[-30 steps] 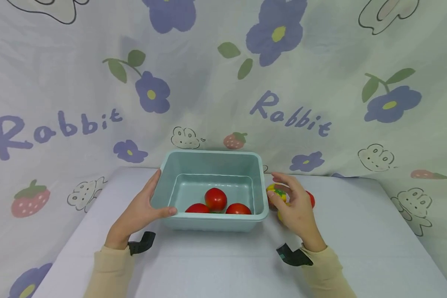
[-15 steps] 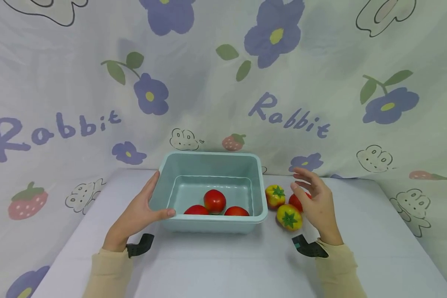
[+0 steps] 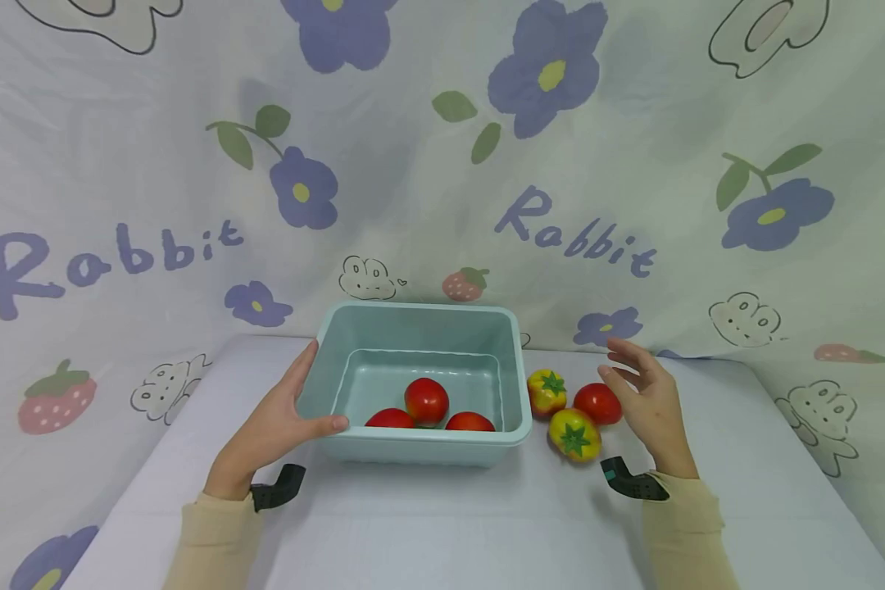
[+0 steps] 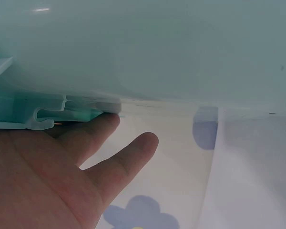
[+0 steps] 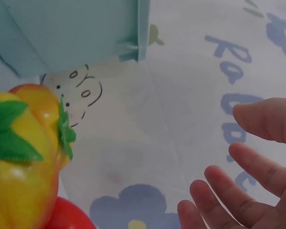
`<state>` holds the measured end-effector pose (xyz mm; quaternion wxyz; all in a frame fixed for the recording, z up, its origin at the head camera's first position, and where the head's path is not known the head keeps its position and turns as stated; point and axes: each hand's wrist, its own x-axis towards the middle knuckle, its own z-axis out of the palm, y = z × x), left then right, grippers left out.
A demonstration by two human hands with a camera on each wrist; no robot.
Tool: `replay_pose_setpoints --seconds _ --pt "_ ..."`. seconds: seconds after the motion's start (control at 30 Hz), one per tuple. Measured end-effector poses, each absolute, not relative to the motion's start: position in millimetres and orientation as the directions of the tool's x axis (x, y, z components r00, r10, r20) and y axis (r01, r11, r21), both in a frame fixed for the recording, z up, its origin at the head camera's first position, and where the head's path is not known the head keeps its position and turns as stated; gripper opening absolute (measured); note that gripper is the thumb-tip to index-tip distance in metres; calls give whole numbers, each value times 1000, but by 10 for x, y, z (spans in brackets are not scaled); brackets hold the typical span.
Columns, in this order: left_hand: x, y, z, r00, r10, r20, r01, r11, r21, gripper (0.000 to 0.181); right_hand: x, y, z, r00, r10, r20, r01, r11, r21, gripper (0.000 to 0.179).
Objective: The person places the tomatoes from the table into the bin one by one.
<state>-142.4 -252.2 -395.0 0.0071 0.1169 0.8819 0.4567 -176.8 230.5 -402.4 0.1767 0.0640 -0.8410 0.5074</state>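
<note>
A pale blue-green plastic basin (image 3: 428, 451) stands at the table's middle with three red tomatoes (image 3: 426, 401) in it. My left hand (image 3: 269, 430) holds its left front corner, thumb over the rim; in the left wrist view the visible fingers (image 4: 126, 164) stretch out below the rim. Right of the basin lie a yellow fruit with a green leafy cap (image 3: 574, 435), a similar fruit (image 3: 546, 392) behind it and a red tomato (image 3: 597, 403). My right hand (image 3: 652, 410) hovers beside that tomato, fingers loosely bent and holding nothing.
White cloth covers the table (image 3: 442, 533). Behind it hangs a curtain (image 3: 413, 188) printed with flowers and rabbits. A black wrist device (image 3: 279, 487) sits on the left wrist, another black wrist device (image 3: 634, 482) on the right.
My right hand has moved right, away from the yellow fruits and the red tomato, which it partly covered before. The left hand stays at the basin's corner.
</note>
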Motion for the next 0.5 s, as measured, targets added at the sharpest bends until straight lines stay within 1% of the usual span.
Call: replay_pose_setpoints --seconds 0.27,0.5 --pt "-1432 -2510 -3942 -973 213 95 200 555 808 118 -1820 2408 -4137 -955 66 289 -211 535 -818 51" --pt "-1431 -2528 -3967 -973 209 97 199 552 810 118 -1870 2501 -4241 -974 47 221 -159 550 -820 54"
